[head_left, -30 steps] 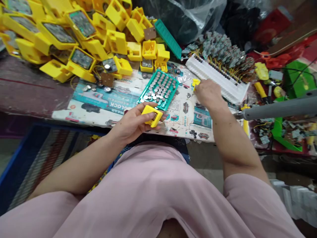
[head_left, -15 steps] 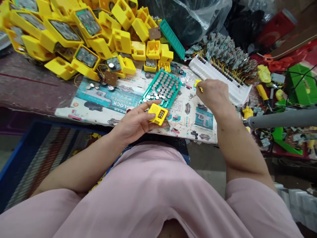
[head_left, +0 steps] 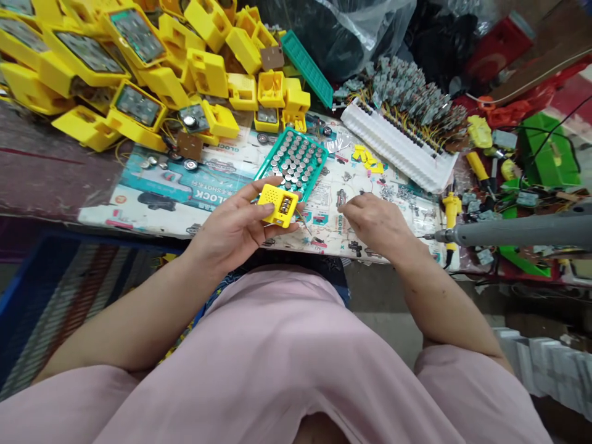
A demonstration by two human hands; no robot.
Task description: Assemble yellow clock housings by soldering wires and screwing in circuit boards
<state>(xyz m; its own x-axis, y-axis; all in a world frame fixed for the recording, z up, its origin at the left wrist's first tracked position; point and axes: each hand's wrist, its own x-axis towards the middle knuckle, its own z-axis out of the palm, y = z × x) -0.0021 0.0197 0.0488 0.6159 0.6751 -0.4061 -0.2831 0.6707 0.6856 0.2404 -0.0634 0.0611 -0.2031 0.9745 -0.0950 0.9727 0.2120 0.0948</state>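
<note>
My left hand [head_left: 231,225] grips a small yellow plastic case [head_left: 272,202], its thumb on the face with the speaker holes. Button cells [head_left: 286,203] sit in the case's open slot, and thin wires trail from its lower right side. Just behind that hand lies a green tray [head_left: 319,172] with rows of button cells. My right hand [head_left: 377,223] is low over the printed sheet, to the right of the case, fingertips pinched together. Whatever they may hold is too small to make out. Beyond it lies a little group of yellow plastic pieces [head_left: 369,158].
Yellow housings [head_left: 208,73] are heaped at the back left. A white ridged rack [head_left: 398,148] stands behind my right hand, with wired grey parts behind it. A grey electric screwdriver [head_left: 518,230] points in from the right. Small screws [head_left: 400,192] lie scattered by the rack.
My right hand has come back from the small yellow pieces towards the table's front, uncovering them. My left hand still holds the yellow case. The whole view has shifted slightly.
</note>
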